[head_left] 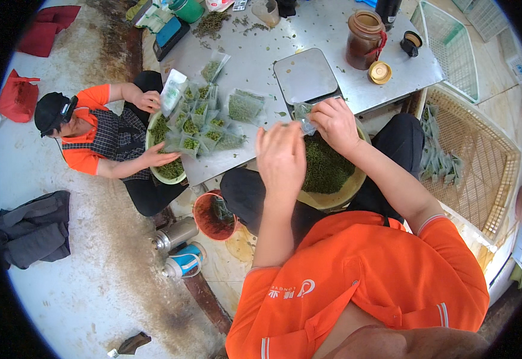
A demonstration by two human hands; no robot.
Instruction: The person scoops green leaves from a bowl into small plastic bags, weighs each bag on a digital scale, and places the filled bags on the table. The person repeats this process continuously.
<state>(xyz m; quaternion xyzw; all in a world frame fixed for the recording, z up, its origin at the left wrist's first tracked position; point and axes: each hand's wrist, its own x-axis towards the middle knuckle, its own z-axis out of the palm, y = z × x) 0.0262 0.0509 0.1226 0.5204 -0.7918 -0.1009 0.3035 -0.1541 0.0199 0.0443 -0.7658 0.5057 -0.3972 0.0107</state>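
Observation:
Between finger and thumb, my right hand [335,124] pinches a small clear plastic bag [304,113] above the table's near edge. My left hand [280,154] is beside the bag, its fingers smeared by motion; whether they touch it I cannot tell. Below both hands, between my knees, sits a pale yellow basin [360,175] with loose dark green leaf bits [326,161] in it. Just beyond the bag lies a flat scale [306,75] with a silver plate. Several clear bags of green leaf [246,106] lie left of it on the metal table [237,57].
At left, a co-worker's hands [160,155] are at filled bags over another basin [150,140]. A brown jar [364,42] and gold lid [380,72] stand back right. A woven plastic basket [485,143] holds filled bags, right. A red bucket [208,224] and blue thermos [184,261] are lower left.

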